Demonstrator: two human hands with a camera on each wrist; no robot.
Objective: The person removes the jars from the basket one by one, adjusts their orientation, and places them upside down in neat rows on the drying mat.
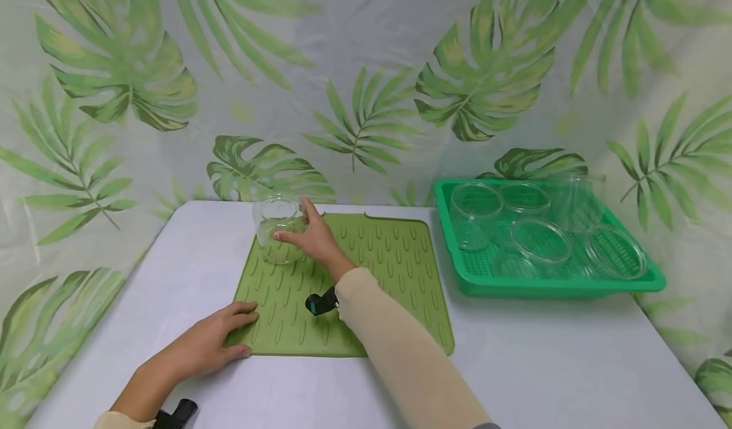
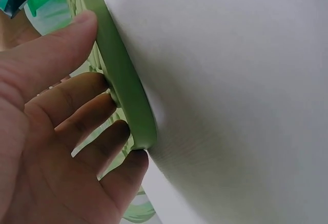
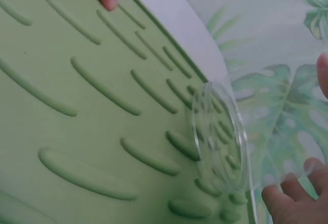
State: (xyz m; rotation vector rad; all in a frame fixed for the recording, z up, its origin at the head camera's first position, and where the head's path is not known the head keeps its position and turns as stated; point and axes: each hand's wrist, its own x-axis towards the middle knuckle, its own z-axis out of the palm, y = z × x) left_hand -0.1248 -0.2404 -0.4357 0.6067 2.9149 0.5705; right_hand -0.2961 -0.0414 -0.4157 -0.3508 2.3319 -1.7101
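My right hand point(image 1: 313, 235) grips a clear cup point(image 1: 280, 251) from its right side, thumb in front and fingers behind. The cup is upside down, its wide rim low over the far left corner of the ridged green drying mat point(image 1: 394, 276). In the right wrist view, the see-through rim point(image 3: 220, 137) overlaps the mat's edge, with fingertips point(image 3: 279, 203) around the cup wall. At the mat's near left corner, my left hand point(image 1: 214, 340) lies with fingers spread and touching it. The left wrist view has the thumb point(image 2: 66, 39) and fingertips along the mat's thick edge.
A green plastic basket point(image 1: 474, 284) stands to the right of the mat, holding several clear cups point(image 1: 540, 241). The white table point(image 1: 549, 346) runs back to a leaf-print curtain point(image 1: 366, 47).
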